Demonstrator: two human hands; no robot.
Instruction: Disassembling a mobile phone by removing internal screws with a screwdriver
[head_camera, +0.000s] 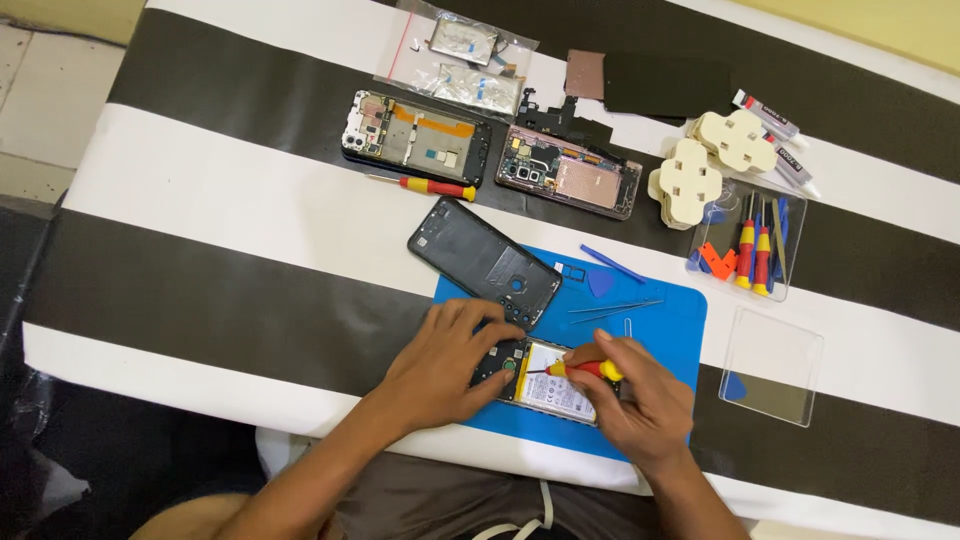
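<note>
On the blue mat (660, 300), the left hand (450, 355) presses spread fingers on the opened phone (535, 385) while the right hand (635, 400) pinches a red-and-yellow screwdriver (580, 369), whose tip could slip and, I'd judge, gouge the board.

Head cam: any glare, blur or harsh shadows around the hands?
Head view: light even and soft, with faint shadows under the left hand and right hand; no blur on the screwdriver; mild sheen on the blue mat; slight wide-angle bend at the table edges.
</note>
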